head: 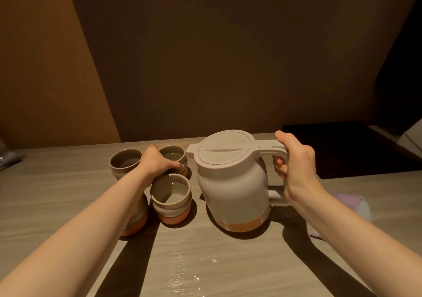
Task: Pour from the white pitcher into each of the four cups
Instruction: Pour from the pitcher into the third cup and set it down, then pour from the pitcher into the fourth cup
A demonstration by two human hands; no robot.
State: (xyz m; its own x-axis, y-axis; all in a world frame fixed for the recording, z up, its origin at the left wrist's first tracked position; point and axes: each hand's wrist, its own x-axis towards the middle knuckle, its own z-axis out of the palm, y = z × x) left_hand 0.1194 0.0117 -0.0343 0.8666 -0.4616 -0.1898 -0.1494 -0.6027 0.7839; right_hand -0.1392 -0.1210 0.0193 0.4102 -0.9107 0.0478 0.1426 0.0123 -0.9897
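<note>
The white pitcher (233, 182) with a closed lid and an orange base stands upright on the wooden table (68, 182). My right hand (294, 159) is wrapped around its handle. To its left stand several grey cups with orange bases. My left hand (157, 162) grips the far right cup (175, 157) by its side. The near right cup (171, 198) stands in front of it, the far left cup (124, 162) beside it. My left forearm hides most of the near left cup (137, 219).
A lilac cloth (351, 203) lies on the table right of the pitcher, partly under my right forearm. A dark tray or recess (342, 150) sits at the back right. A brown wall rises just behind the cups. Some grey object (9, 157) shows at the far left edge.
</note>
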